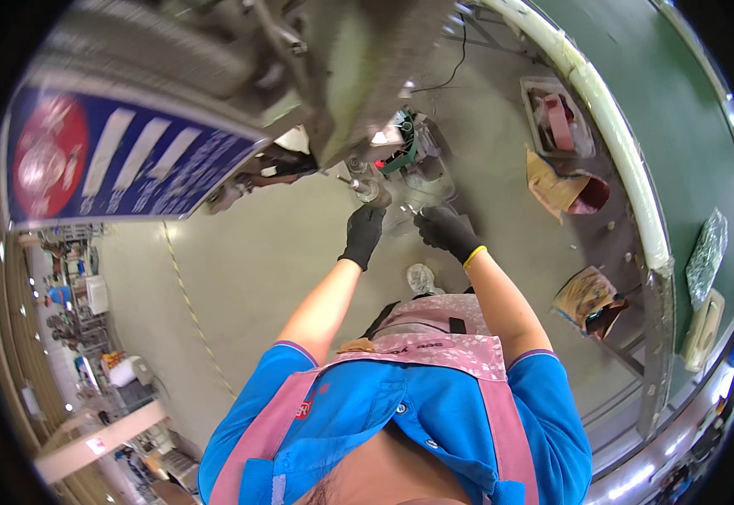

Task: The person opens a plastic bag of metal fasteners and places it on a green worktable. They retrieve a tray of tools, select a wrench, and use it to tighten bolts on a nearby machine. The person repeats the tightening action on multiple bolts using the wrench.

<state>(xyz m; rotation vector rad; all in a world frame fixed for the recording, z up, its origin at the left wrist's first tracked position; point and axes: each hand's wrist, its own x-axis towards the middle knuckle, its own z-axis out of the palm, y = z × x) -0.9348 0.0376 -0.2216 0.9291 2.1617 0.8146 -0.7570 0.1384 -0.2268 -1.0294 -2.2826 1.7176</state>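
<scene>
Dark gloves cover both of my hands, which reach forward over the middle of the view. My left hand (364, 236) is closed, its fingertips up against the lower end of a rounded metal machine part (371, 190); what lies inside its fingers is hidden. Just to the right, my right hand (449, 230) is closed in a pinch, with a yellow band at the glove's cuff. Something small and shiny shows at its fingertips, too small to name. Beyond the hands stands a green machine part (405, 145) with a small red light (380, 164).
A large blue sign board (131, 156) and a blurred machine body (367, 76) loom at the upper left. Along the right runs a green-topped bench (678, 109) with a pale padded edge. Under it sit a clear bin (582, 139) and two brown bags (565, 185).
</scene>
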